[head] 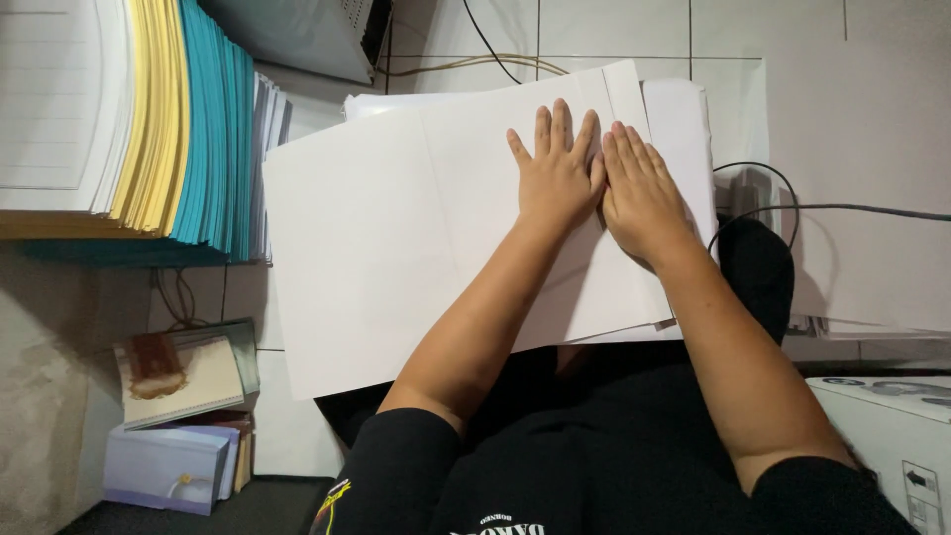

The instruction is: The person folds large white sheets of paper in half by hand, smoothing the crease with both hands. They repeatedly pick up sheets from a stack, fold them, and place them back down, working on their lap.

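Fingers: flat and spread a little, holding nothing | left hand (557, 178) and right hand (642, 193) press side by side, touching, on the big white paper (396, 228) | paper lies on the person's lap, over more white sheets | stack of yellow and blue paper (183, 119) sits to the left | black cable (842, 208) runs on the right.

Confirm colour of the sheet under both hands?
White sheet, plain, under left hand and right hand; head view.
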